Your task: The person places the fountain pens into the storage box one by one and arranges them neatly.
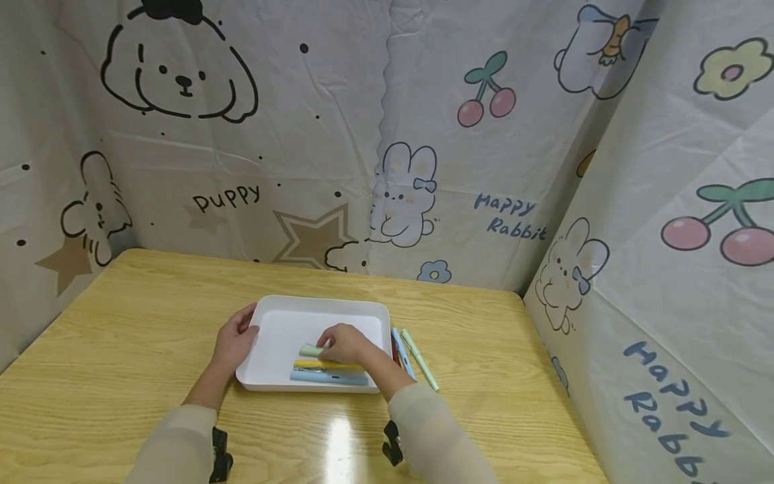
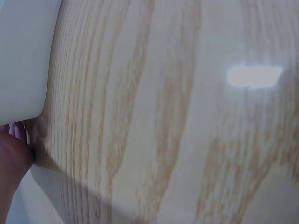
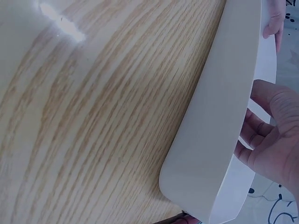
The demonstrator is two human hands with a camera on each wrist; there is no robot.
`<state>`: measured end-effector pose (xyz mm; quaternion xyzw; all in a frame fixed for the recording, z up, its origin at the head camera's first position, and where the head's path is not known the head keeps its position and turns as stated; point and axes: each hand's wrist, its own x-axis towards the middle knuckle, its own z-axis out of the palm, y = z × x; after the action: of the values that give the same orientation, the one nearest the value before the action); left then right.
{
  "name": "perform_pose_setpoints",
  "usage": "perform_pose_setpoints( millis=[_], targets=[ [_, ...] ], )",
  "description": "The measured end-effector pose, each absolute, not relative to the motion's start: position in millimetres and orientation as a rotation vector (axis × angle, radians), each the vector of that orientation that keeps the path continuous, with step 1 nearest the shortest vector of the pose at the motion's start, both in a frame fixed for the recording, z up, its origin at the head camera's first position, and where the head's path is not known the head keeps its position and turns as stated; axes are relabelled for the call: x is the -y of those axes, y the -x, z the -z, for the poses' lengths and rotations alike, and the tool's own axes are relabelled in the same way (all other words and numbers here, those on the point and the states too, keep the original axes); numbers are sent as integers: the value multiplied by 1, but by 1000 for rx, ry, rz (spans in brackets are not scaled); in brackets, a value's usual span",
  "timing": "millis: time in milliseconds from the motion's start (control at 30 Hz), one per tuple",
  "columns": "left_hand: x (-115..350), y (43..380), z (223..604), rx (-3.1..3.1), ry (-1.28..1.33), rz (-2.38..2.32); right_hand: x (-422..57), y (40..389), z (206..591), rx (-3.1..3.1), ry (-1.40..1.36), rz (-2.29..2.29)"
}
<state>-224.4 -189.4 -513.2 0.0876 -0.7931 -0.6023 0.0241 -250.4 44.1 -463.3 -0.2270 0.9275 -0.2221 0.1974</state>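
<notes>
A white tray lies on the table, and my left hand grips its left edge with the thumb over the rim. Inside the tray, my right hand pinches a light green pen, whose right part is hidden under the fingers. Just in front of it lie a yellow pen and a light blue pen, roughly parallel. In the right wrist view, the tray wall hides the fingertips of the right hand and the pens.
Right of the tray, several more pens lie on the wooden table: a blue pen, a green pen and a partly hidden red one. A printed cloth hangs behind the table and along its sides.
</notes>
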Motion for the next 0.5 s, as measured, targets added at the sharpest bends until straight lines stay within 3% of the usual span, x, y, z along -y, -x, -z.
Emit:
perform_pose_setpoints(
  millis=[500],
  targets=[
    [188,224,512,2457,-296,1858,-44,252,465,-2594,634,588]
  ],
)
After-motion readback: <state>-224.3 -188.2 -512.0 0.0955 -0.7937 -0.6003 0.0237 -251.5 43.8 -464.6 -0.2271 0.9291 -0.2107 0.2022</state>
